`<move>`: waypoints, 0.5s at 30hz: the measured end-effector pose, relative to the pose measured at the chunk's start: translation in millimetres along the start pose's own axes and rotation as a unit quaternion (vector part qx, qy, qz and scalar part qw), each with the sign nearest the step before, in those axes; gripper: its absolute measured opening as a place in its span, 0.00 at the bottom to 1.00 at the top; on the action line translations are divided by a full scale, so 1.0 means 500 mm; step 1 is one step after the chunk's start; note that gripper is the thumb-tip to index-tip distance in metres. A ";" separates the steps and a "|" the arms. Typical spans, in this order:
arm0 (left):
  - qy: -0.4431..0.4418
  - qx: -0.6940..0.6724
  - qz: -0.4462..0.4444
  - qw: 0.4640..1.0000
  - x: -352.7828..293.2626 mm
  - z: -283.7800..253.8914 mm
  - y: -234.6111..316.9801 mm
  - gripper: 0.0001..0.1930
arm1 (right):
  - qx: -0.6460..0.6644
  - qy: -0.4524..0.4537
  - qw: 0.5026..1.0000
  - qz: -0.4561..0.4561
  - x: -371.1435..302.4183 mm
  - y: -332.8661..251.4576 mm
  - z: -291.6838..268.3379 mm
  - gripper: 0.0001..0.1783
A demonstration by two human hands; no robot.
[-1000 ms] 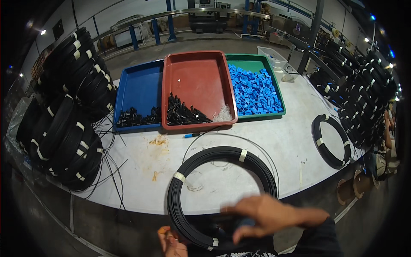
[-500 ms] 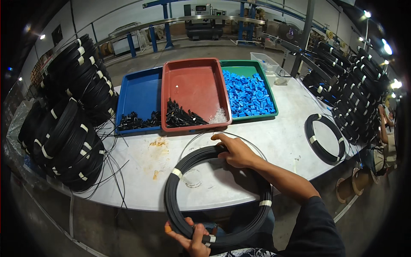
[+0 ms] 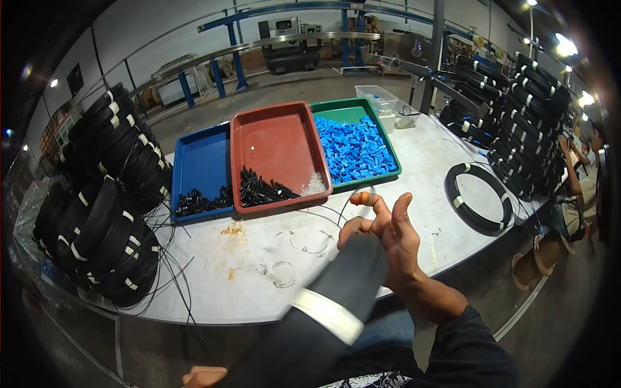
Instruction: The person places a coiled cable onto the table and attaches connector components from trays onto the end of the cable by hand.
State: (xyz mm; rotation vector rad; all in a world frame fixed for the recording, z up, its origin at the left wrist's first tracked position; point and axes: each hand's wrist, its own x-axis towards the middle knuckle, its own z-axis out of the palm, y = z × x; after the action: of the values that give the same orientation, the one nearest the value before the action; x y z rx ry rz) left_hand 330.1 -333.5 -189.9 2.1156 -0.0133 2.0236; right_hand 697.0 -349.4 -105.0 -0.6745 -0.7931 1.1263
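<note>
A thick coil of black cable point(image 3: 349, 268), bound with a white band, is tilted up close in front of me and blurred at its lower end. Against its upper end, my right hand point(image 3: 401, 242) faces me with its palm. Its lower fingers curl at the coil's edge, while the thumb and the orange-tipped index finger stand apart from it. A thin black cable end loops near those fingers. At the lower edge, my left hand point(image 3: 204, 376) shows only in part beside the coil's lower end; the coil hides most of its grip.
A blue tray point(image 3: 202, 152) and a red tray point(image 3: 278, 139) hold black pieces; clear bits also lie in the red one. Blue pieces fill a green tray point(image 3: 343, 111). Stacked black coils point(image 3: 107, 239) stand left, more point(image 3: 524, 129) at right. A single coil point(image 3: 456, 200) lies on the white table point(image 3: 213, 291).
The coil has been lifted and tipped from lying nearly flat to steeply tilted, nearer to me. My right hand has turned palm toward me. My left hand has moved left and lower.
</note>
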 end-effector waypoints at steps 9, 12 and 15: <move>-0.314 -0.035 -0.012 0.949 0.211 0.097 0.043 0.22 | 0.081 -0.003 0.976 -0.202 -0.014 0.090 -0.141 0.48; -0.410 -0.006 -0.035 0.912 0.138 0.104 -0.003 0.14 | 0.092 -0.029 0.969 -0.229 -0.040 0.129 -0.196 0.46; -0.411 0.069 0.098 0.904 0.079 0.100 -0.014 0.02 | 0.066 -0.024 0.966 -0.249 -0.058 0.140 -0.228 0.45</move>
State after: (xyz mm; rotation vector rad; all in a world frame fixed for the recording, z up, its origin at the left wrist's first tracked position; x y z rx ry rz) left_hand 382.5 -329.2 -153.7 2.9924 -0.2249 1.0715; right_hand 748.9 -364.6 -230.8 -0.3100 -0.8601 0.7289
